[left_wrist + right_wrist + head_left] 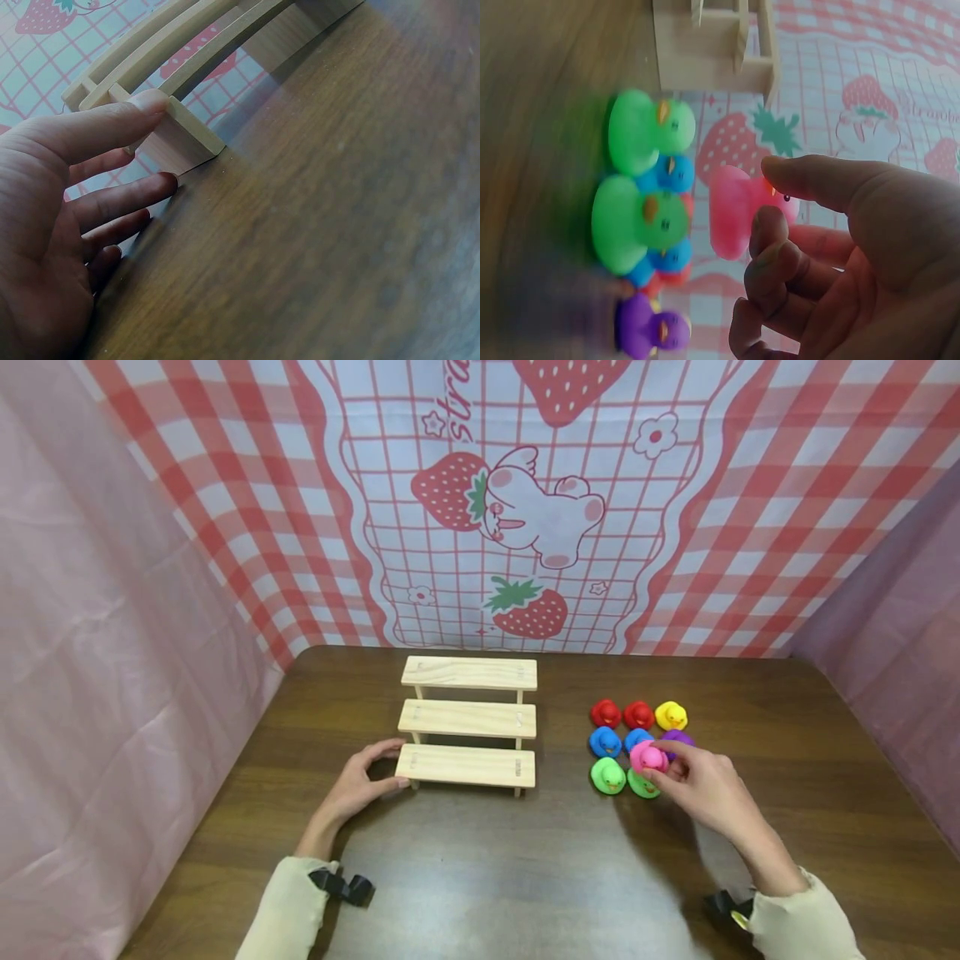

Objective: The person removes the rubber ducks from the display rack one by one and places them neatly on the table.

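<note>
My right hand point(708, 785) pinches a pink rubber duck point(647, 758) between thumb and fingers. The duck hangs raised over the other ducks; in the right wrist view the pink duck point(731, 210) is clear of the table. Below and around it are two green ducks point(608, 776), two blue ducks point(604, 742) and a purple duck point(678, 741), partly covered by the hand. At the left end of a three-step wooden stand point(465, 766) is my left hand point(354, 785). Its thumb touches the lowest step's corner in the left wrist view, the fingers loosely extended beside the stand's leg point(180, 142).
Two red ducks point(606, 713) and a yellow duck point(671, 716) form the back row. The brown wooden table point(480, 868) reaches back to a strawberry-print cloth point(510, 560). Pink curtains point(112, 652) hang at both sides.
</note>
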### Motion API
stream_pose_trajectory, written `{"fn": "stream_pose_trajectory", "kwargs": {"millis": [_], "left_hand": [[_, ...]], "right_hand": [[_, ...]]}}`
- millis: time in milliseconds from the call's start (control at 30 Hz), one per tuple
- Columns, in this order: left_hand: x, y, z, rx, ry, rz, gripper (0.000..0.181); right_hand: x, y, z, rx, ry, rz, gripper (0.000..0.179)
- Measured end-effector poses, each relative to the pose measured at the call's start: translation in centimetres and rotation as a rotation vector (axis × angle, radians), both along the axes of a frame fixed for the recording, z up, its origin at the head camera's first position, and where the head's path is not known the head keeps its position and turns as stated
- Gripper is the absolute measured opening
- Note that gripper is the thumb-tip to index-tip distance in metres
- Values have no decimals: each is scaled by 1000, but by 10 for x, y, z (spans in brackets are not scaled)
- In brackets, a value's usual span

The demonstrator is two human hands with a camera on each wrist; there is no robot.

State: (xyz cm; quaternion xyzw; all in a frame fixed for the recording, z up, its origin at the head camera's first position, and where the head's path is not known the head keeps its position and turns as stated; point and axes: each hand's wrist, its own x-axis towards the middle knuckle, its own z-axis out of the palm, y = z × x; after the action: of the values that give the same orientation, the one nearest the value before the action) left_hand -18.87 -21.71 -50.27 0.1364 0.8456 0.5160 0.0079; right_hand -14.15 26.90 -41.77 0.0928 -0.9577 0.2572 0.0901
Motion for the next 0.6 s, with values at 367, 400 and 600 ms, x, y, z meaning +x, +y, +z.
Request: {"fn": "stream_pose_trajectory", "kwargs": {"millis": [367, 400, 600], "left_hand": [[1, 1, 1, 7, -8, 3, 59], [1, 0, 1, 7, -9, 3, 59], [1, 1, 1, 6, -8, 4, 59]], "right_hand": [[6, 36, -9, 23, 47, -46, 35], [6, 38, -10, 29, 45, -50, 35], [6, 49, -17, 54, -42, -43, 39]]}}
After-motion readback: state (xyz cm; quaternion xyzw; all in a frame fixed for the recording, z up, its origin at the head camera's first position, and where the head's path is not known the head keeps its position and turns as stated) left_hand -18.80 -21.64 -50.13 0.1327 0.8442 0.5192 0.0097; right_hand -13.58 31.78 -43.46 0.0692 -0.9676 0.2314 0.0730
